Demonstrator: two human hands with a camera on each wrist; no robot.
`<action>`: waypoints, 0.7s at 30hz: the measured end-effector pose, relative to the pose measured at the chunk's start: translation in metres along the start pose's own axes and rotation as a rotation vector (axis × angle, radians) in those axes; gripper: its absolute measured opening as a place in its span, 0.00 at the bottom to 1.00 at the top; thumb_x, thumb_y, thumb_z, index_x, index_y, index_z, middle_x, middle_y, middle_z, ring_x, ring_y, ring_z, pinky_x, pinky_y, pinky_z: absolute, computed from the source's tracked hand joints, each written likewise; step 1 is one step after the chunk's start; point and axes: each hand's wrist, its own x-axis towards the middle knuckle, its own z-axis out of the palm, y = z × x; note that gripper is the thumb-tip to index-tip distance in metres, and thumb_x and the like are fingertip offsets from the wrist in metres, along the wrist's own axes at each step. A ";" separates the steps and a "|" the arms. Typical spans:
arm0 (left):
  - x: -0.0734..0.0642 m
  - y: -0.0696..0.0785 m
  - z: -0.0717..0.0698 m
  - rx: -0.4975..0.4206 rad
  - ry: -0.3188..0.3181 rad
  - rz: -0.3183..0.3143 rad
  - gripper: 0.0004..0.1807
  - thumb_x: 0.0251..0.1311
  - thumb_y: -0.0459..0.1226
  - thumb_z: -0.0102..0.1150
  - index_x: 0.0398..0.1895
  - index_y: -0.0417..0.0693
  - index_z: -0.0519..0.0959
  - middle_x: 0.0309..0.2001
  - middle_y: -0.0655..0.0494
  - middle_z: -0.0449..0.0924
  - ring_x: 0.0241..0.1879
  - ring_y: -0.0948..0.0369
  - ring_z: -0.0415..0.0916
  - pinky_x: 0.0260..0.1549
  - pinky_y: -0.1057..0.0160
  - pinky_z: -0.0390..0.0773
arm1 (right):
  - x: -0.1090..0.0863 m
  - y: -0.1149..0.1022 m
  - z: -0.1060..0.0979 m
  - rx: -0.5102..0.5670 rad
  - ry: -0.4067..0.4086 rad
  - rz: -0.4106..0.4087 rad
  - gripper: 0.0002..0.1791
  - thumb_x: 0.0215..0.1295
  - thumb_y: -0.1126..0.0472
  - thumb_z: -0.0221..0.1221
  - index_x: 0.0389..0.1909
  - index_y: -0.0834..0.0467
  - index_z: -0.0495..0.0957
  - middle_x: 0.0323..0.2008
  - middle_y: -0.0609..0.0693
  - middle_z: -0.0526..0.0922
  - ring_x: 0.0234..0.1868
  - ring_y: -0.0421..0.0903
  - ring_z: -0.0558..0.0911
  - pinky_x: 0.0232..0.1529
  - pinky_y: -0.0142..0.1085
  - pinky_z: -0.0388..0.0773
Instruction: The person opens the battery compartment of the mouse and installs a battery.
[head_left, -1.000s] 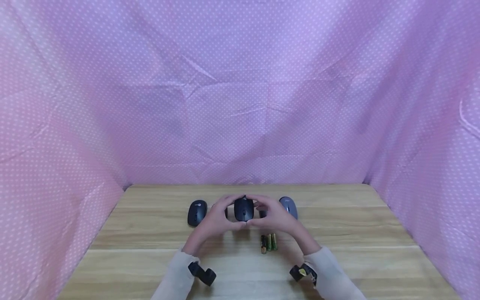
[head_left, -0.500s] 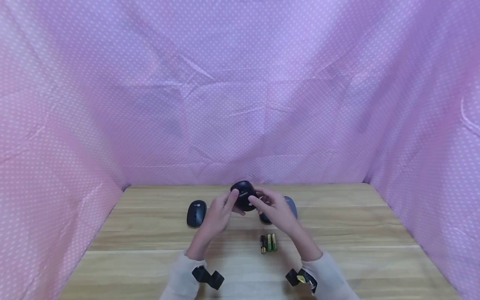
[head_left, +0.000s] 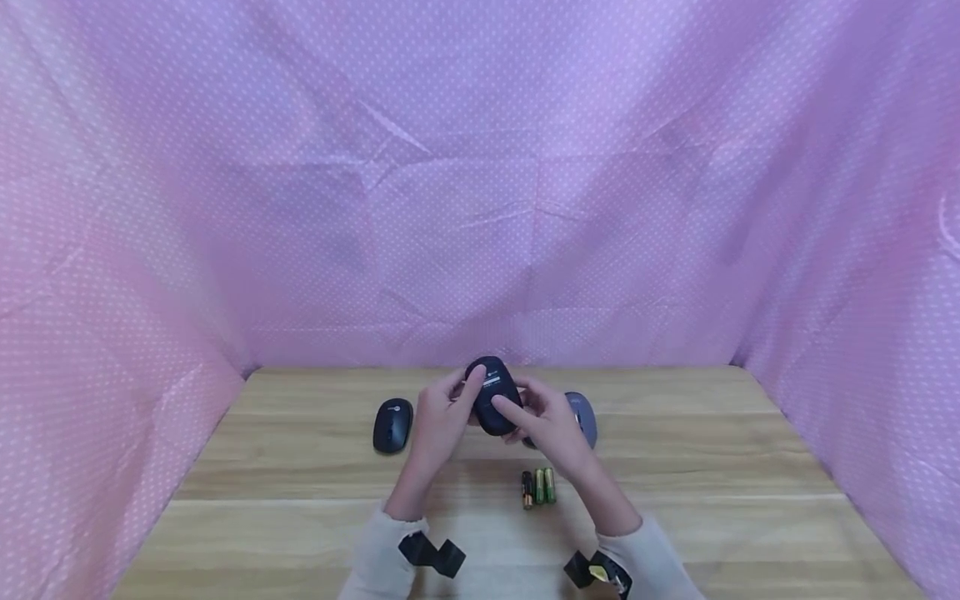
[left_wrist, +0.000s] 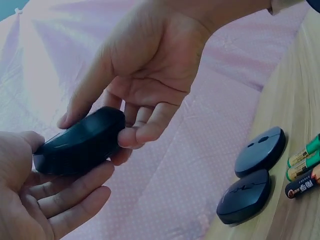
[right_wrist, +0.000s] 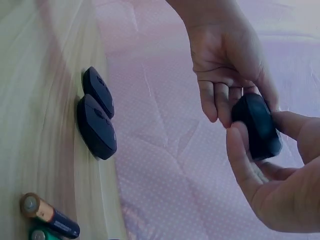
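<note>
Both hands hold a black computer mouse [head_left: 491,423] above the table, its label-bearing underside turned toward the head camera. My left hand [head_left: 438,421] grips it on the left, thumb across the underside and fingers behind. On the other side my right hand [head_left: 555,425] does the same, its thumb pressed lower on that face. From the left wrist view, the mouse [left_wrist: 82,142] appears edge-on between the two hands. The right wrist view also shows the mouse [right_wrist: 256,125] pinched between fingers of both hands.
On the wooden table [head_left: 300,533] lie another black mouse [head_left: 393,426] at left and a grey mouse [head_left: 583,412] at right. A dark mouse [left_wrist: 244,196] sits beside the grey one, mostly hidden in the head view. Three batteries [head_left: 539,486] lie nearer the front. Pink dotted cloth [head_left: 480,208] surrounds the table.
The mouse, earlier held with its buttons and wheel showing, has been tipped over so its underside faces the head camera. Both thumbs have shifted from below it onto that underside.
</note>
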 end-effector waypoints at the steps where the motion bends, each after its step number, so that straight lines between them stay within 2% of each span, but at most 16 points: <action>1: 0.000 0.001 0.001 0.003 0.003 0.002 0.23 0.72 0.55 0.57 0.48 0.46 0.86 0.34 0.46 0.90 0.26 0.60 0.87 0.27 0.58 0.89 | 0.000 0.000 0.001 0.005 0.005 0.017 0.21 0.70 0.55 0.65 0.61 0.57 0.78 0.39 0.59 0.84 0.28 0.50 0.87 0.33 0.48 0.90; 6: -0.001 0.000 0.004 0.024 0.003 0.029 0.22 0.72 0.53 0.57 0.48 0.44 0.86 0.38 0.44 0.90 0.33 0.57 0.89 0.30 0.58 0.90 | 0.001 0.002 0.007 0.059 -0.020 0.083 0.23 0.71 0.54 0.64 0.59 0.64 0.76 0.36 0.58 0.86 0.26 0.46 0.86 0.32 0.42 0.90; 13: -0.006 0.003 0.003 -0.021 -0.071 0.069 0.18 0.72 0.47 0.60 0.54 0.45 0.83 0.45 0.41 0.89 0.41 0.52 0.90 0.33 0.65 0.89 | 0.000 0.002 0.009 0.095 0.034 0.073 0.22 0.69 0.59 0.66 0.59 0.66 0.76 0.37 0.60 0.85 0.27 0.46 0.86 0.34 0.39 0.90; 18: -0.008 0.007 0.001 -0.025 -0.076 0.075 0.19 0.72 0.48 0.60 0.56 0.46 0.82 0.45 0.41 0.89 0.41 0.52 0.90 0.35 0.62 0.90 | -0.001 0.002 0.006 0.062 0.016 0.086 0.25 0.68 0.56 0.67 0.62 0.63 0.75 0.43 0.62 0.84 0.32 0.48 0.87 0.38 0.42 0.90; 21: -0.007 0.008 0.000 -0.036 -0.064 0.051 0.19 0.72 0.47 0.60 0.56 0.44 0.82 0.43 0.40 0.89 0.37 0.52 0.90 0.34 0.62 0.90 | -0.001 0.001 0.006 0.067 0.017 0.107 0.26 0.68 0.55 0.67 0.61 0.63 0.75 0.41 0.61 0.84 0.31 0.47 0.87 0.38 0.42 0.90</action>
